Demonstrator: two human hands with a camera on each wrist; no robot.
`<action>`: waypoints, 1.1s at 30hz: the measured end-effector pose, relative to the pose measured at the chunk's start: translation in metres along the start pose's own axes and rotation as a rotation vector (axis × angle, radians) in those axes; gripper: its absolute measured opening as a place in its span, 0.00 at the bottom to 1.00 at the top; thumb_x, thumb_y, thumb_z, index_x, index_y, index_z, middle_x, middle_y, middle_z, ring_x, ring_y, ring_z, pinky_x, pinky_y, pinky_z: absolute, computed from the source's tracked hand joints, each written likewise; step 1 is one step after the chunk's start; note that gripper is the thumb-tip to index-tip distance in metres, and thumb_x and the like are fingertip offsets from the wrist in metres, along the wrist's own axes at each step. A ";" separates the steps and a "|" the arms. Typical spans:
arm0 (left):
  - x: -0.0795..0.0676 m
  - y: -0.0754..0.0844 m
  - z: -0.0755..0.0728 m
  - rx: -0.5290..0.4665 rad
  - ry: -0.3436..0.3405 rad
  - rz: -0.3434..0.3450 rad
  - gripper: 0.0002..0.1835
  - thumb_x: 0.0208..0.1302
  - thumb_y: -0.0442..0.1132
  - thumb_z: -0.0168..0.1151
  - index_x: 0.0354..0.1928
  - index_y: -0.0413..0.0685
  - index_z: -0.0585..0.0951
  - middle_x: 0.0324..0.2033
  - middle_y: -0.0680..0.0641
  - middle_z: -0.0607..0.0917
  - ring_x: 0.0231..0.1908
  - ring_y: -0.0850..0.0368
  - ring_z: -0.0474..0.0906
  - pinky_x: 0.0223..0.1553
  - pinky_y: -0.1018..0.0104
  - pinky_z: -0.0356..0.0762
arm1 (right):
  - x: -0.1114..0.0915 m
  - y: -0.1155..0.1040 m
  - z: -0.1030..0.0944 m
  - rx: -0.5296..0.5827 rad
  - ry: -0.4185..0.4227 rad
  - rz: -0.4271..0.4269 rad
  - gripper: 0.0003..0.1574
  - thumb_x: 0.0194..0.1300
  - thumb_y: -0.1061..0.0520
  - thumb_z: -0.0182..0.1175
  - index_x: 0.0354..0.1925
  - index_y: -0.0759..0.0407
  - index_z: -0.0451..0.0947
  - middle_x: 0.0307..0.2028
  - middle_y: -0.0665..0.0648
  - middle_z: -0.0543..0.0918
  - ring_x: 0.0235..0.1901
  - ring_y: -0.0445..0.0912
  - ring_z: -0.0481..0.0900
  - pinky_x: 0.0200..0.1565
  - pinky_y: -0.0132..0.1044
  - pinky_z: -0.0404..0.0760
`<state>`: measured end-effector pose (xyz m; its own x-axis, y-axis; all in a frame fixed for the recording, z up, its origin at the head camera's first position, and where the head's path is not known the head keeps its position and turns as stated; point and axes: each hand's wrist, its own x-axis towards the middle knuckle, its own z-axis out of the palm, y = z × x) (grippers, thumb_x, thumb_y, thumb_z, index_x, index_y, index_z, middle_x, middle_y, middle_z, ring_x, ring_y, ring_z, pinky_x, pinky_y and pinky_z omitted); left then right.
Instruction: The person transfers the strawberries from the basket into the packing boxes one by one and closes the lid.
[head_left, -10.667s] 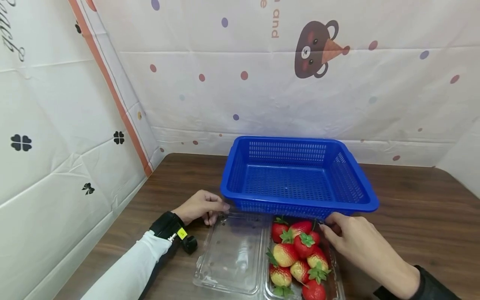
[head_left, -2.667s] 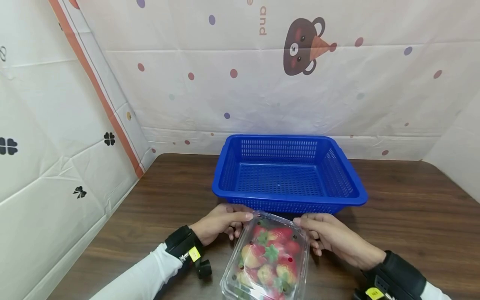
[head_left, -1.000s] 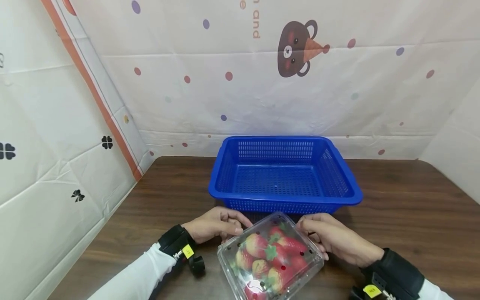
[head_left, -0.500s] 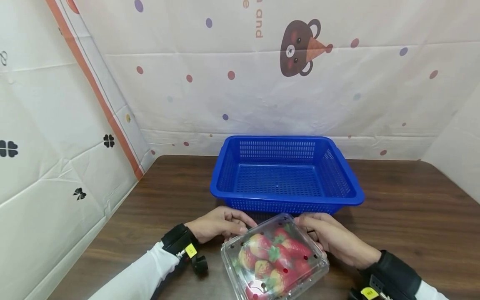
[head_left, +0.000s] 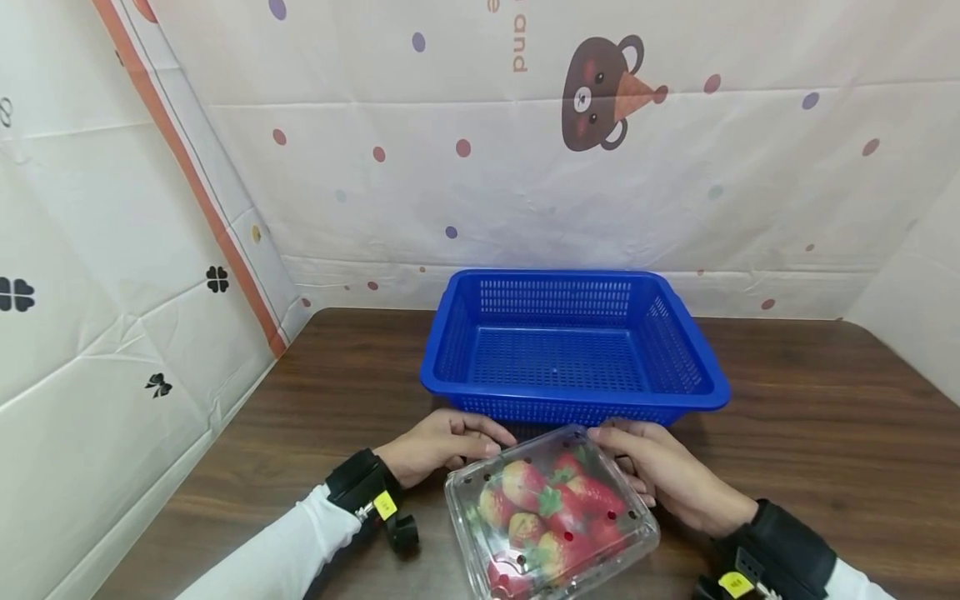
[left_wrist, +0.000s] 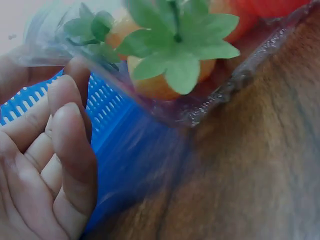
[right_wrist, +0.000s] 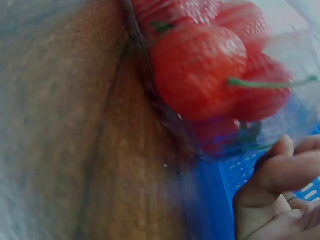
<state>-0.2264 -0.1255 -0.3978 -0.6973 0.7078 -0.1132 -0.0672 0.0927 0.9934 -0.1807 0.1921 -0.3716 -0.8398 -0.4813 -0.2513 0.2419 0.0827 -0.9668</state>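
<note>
A clear plastic clamshell container (head_left: pixel 465 533) with its lid closed sits at the front of the table, turned at an angle. Red and yellowish strawberries (head_left: pixel 551 508) fill it. My left hand (head_left: pixel 442 446) pinches its far left edge between thumb and index finger, and my right hand (head_left: pixel 660 467) grips the far right corner. In the left wrist view, strawberry leaves (left_wrist: pixel 177 50) press against the plastic wall above my curled fingers. A round red fruit (right_wrist: pixel 197 70) and a thin green stem (right_wrist: pixel 265 82) show through the wall in the right wrist view.
Just behind the container stands a blue plastic basket (head_left: pixel 577 392) with perforated walls and nothing inside. The dark wooden tabletop (head_left: pixel 337 375) runs back to a white printed cloth (head_left: pixel 360 200), which also hangs along the left side.
Earlier the container lay open, its lid to the left of the strawberries; now it is closed. It has since turned from nearly lengthwise to slanted. Over the last second it shifts slightly right.
</note>
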 end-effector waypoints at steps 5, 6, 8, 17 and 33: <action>-0.004 0.002 -0.003 0.032 -0.028 -0.008 0.18 0.66 0.44 0.58 0.52 0.42 0.80 0.34 0.50 0.86 0.26 0.61 0.77 0.24 0.72 0.78 | -0.004 0.001 -0.004 0.017 -0.034 -0.002 0.17 0.75 0.48 0.49 0.35 0.60 0.67 0.17 0.49 0.64 0.15 0.40 0.63 0.17 0.28 0.67; -0.005 0.002 -0.004 0.040 -0.040 -0.008 0.18 0.66 0.44 0.58 0.53 0.41 0.79 0.31 0.51 0.85 0.23 0.62 0.76 0.22 0.72 0.77 | -0.006 0.001 -0.006 0.018 -0.032 -0.003 0.16 0.75 0.48 0.48 0.35 0.60 0.67 0.18 0.49 0.65 0.16 0.40 0.64 0.17 0.28 0.68; -0.007 0.003 -0.006 0.042 -0.064 -0.004 0.18 0.67 0.44 0.57 0.53 0.40 0.79 0.26 0.52 0.83 0.19 0.62 0.73 0.18 0.73 0.75 | -0.009 0.001 -0.009 0.023 -0.031 -0.002 0.15 0.75 0.50 0.48 0.36 0.60 0.67 0.20 0.49 0.67 0.17 0.39 0.66 0.17 0.27 0.71; -0.013 0.002 -0.014 -0.093 -0.048 -0.020 0.10 0.69 0.42 0.54 0.42 0.41 0.75 0.26 0.49 0.78 0.21 0.60 0.75 0.21 0.70 0.80 | -0.019 0.002 -0.020 0.061 -0.009 0.031 0.12 0.74 0.56 0.44 0.37 0.62 0.68 0.19 0.49 0.71 0.17 0.40 0.71 0.21 0.30 0.77; -0.021 0.005 -0.010 -0.054 -0.246 -0.042 0.14 0.70 0.44 0.51 0.33 0.39 0.75 0.25 0.48 0.83 0.22 0.58 0.79 0.23 0.69 0.82 | -0.018 0.002 -0.021 0.029 0.113 -0.027 0.13 0.74 0.54 0.44 0.38 0.64 0.67 0.23 0.50 0.71 0.18 0.39 0.71 0.21 0.29 0.80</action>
<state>-0.2192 -0.1467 -0.3907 -0.4988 0.8538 -0.1489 -0.1350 0.0932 0.9865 -0.1750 0.2192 -0.3700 -0.8952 -0.3812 -0.2308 0.2314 0.0450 -0.9718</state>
